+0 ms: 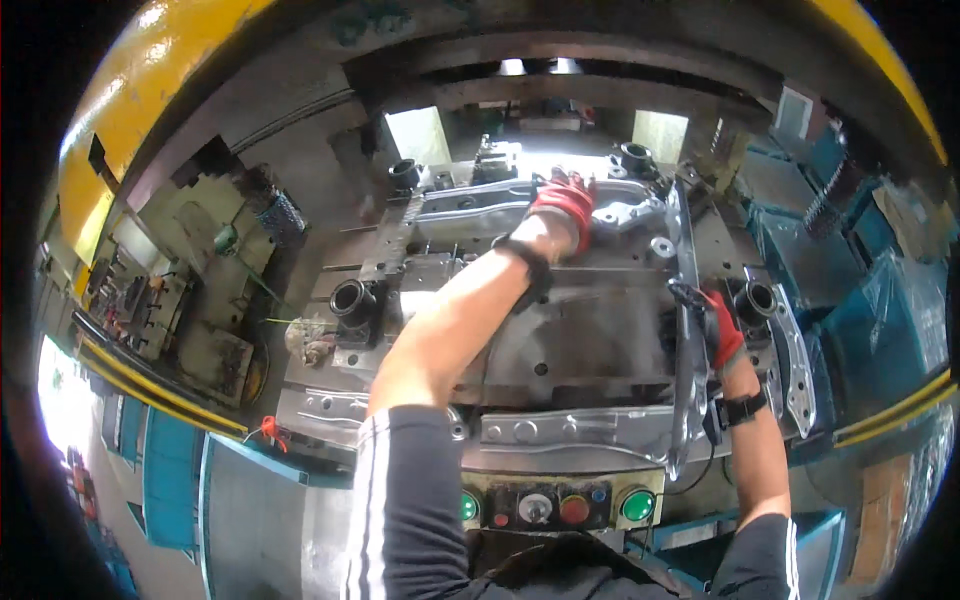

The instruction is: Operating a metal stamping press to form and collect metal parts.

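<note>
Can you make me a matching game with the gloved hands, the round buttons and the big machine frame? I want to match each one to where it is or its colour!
Things:
1. left hand
2. right hand
3. green button
4. machine frame

Descriptions:
A. yellow, curving overhead
B. on the far end of the metal part
C. on the panel nearest the person
D. gripping the part's right side

Pairs: 1-B, 2-D, 3-C, 4-A

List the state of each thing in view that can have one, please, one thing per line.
Left hand in red glove: laid on the far shaped sheet-metal part.
Right hand in red glove: gripping the long grey metal strip.
Round green buttons on the front panel: lit.
Press die opening: open.
</note>
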The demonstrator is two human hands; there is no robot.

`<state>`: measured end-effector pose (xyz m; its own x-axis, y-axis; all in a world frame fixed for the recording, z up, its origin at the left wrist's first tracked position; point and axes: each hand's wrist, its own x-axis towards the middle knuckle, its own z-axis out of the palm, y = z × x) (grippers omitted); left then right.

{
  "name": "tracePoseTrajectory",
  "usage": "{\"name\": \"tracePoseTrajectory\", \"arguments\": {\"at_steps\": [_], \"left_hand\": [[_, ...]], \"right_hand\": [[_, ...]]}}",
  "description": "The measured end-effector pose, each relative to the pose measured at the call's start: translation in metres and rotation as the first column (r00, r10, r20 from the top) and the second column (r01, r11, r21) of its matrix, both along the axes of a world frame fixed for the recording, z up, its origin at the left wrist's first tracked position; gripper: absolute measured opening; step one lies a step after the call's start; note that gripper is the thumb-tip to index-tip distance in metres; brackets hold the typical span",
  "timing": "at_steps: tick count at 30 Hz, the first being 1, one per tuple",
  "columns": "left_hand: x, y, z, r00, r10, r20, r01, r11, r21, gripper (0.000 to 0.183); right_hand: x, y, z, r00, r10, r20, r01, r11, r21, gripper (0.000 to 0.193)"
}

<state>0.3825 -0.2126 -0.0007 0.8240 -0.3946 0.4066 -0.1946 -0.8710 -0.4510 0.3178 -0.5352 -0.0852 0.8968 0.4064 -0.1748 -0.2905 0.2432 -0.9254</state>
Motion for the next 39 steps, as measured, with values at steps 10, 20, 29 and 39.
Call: {"name": "tracePoseTrajectory", "arguments": {"at_steps": [10, 20, 29, 39], "left_hand": [[0.032, 0.016, 0.043, 0.907, 0.048, -0.419, -0.168, 0.952, -0.254, 0.06], [-0.223, 0.06, 0.065, 0.996, 0.025, 0.089, 0.0, 0.964, -0.267, 0.074], [-0.383, 0.206, -0.083, 0.752, 0.472, -0.461, -0.52, 0.854, 0.027, 0.092], [-0.368, 0.245, -0.174, 0.712, 0.421, -0.562, -0.584, 0.8, -0.14, 0.074]], "right_hand": [[-0.012, -0.003, 0.007, 0.954, -0.153, 0.26, 0.184, 0.978, -0.101, 0.024], [-0.039, 0.015, 0.039, 0.979, -0.154, 0.135, 0.138, 0.983, 0.117, 0.038], [-0.016, 0.002, 0.018, 0.983, -0.081, 0.167, 0.079, 0.997, 0.019, 0.037], [-0.04, 0.036, 0.072, 0.974, -0.105, 0.202, 0.201, 0.814, -0.545, 0.041]]}}
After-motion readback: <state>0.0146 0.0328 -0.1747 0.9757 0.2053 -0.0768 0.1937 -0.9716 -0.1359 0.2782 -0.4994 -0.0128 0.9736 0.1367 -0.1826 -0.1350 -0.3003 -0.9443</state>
